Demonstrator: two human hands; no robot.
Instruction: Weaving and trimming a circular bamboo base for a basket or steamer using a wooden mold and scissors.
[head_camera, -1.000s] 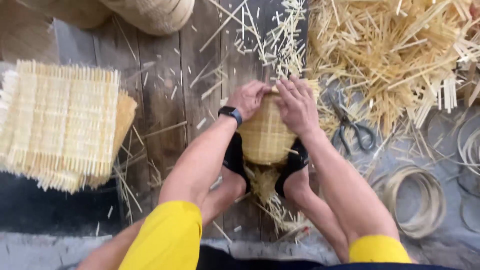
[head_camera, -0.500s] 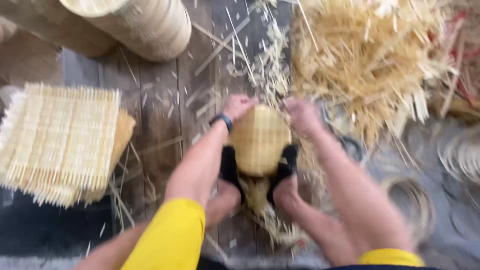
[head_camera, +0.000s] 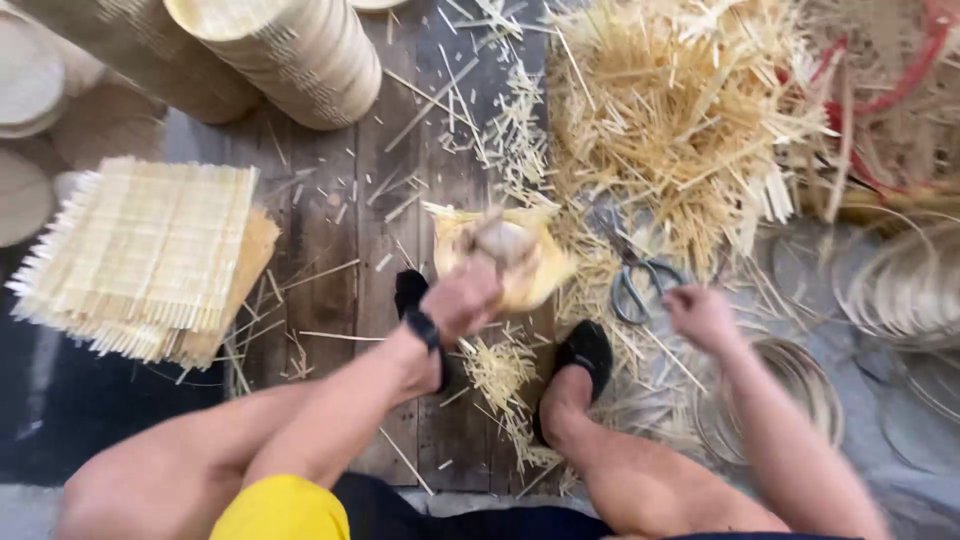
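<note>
While the left hand (head_camera: 462, 300) grips a blurred woven bamboo piece (head_camera: 505, 258) at centre frame, fingers closed on its near edge, the work looks partway done: its edges are ragged with untrimmed strip ends. Stacks of finished round pieces (head_camera: 285, 55) sit at upper left, and flat woven mats (head_camera: 140, 255) wait at left. The right hand (head_camera: 702, 315), fingers loosely curled and holding nothing, is just beside the scissors (head_camera: 640, 280), right of centre. 0.5 s ago both hands pressed the piece between the feet; now the right has let go.
</note>
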